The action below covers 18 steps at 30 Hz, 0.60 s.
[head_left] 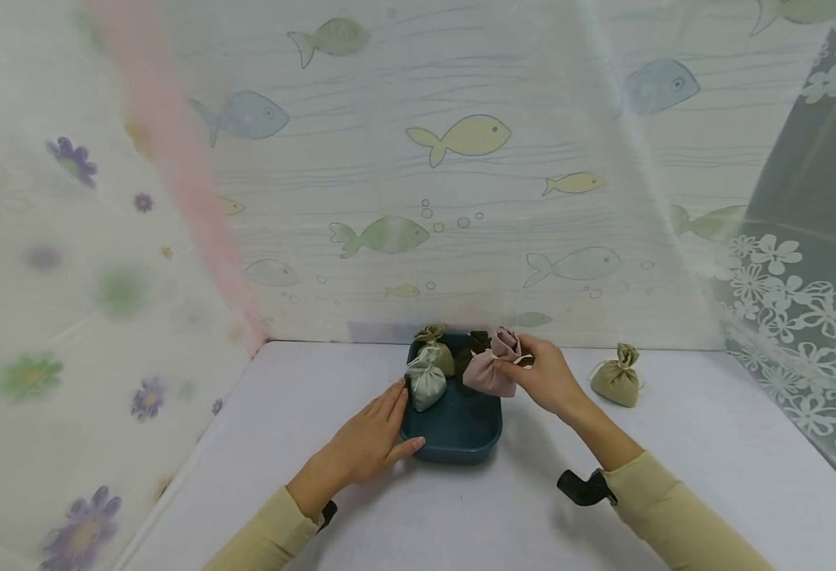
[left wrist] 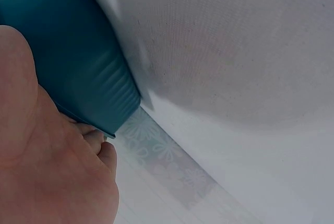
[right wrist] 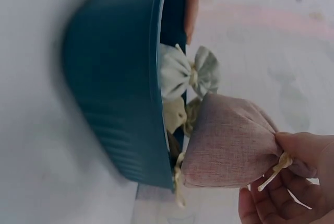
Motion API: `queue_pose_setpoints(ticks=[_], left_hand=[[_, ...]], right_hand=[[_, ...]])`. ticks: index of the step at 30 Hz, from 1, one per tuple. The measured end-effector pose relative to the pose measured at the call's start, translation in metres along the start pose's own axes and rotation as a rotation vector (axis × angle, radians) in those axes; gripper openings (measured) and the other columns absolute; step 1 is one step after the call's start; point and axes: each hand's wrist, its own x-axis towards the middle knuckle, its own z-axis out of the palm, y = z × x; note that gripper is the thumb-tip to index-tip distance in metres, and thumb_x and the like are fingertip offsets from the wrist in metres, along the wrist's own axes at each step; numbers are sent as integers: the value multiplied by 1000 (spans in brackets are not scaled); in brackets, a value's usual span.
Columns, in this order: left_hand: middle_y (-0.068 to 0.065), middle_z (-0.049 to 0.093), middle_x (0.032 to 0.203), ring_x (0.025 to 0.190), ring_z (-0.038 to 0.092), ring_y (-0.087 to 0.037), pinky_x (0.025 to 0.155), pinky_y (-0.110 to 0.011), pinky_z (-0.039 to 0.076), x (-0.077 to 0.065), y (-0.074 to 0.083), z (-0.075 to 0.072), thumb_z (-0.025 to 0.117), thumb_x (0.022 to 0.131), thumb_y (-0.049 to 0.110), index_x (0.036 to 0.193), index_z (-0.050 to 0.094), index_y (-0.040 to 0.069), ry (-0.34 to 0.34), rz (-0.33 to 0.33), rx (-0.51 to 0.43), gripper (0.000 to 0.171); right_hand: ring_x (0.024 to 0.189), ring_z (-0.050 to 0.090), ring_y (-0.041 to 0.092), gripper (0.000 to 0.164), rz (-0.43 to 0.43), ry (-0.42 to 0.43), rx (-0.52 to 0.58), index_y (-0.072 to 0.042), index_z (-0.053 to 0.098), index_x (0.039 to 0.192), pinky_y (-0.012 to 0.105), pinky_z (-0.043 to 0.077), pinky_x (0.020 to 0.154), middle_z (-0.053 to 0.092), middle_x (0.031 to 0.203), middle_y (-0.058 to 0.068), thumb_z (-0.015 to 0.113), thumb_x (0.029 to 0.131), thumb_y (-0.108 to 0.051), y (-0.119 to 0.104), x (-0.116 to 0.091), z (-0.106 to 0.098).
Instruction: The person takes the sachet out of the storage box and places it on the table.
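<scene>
My right hand point(head_left: 548, 374) pinches a dusty pink drawstring pouch point(head_left: 489, 376) by its gathered neck. In the head view the pouch overlaps the far right part of a dark blue plastic bin point(head_left: 458, 434). The right wrist view shows the full pouch body point(right wrist: 229, 143) at the bin's opening, its cream cord hanging by the fingers. Along the bin's left rim my left hand point(head_left: 370, 436) rests with fingers extended and thumb toward the front corner. Inside the bin lie a pale silvery-green pouch point(head_left: 427, 385) and an olive pouch point(head_left: 445, 361); a dark brown pouch point(head_left: 465, 362) is partly hidden behind the pink one.
Another olive drawstring pouch point(head_left: 616, 382) stands on the white-covered table point(head_left: 361, 523), right of the bin. Behind the table hangs a sheer curtain point(head_left: 461, 190) printed with fish, with flowered curtains at both sides. A black wrist mount point(head_left: 584, 487) sticks out from the right sleeve.
</scene>
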Motion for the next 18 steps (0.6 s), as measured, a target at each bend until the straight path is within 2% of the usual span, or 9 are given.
queue_pose_setpoints(ticks=[6, 13, 18], left_hand=[[-17, 5, 171, 158, 9, -28, 126, -45, 20, 0, 0, 1, 22, 104, 70, 162, 14, -3, 5, 4, 3, 94], [-19, 7, 171, 158, 12, -31, 125, -48, 22, 0, 0, -3, 23, 104, 70, 161, 16, -5, 5, 15, -11, 95], [-16, 3, 171, 158, 8, -28, 126, -46, 19, 0, 0, -4, 23, 104, 71, 162, 14, -3, -12, 4, -18, 95]], right_hand=[[98, 67, 32, 27, -4, 14, -47, 3, 67, 118, 33, 56, 80, 70, 111, 17, 72, 96, -13, 7, -3, -14], [93, 66, 31, 20, -26, 56, -91, 4, 67, 108, 29, 54, 75, 69, 103, 18, 73, 95, -9, 15, -4, -26], [92, 66, 32, 21, -5, 60, -99, 5, 67, 110, 28, 54, 72, 69, 104, 20, 72, 95, -8, 21, -6, -32]])
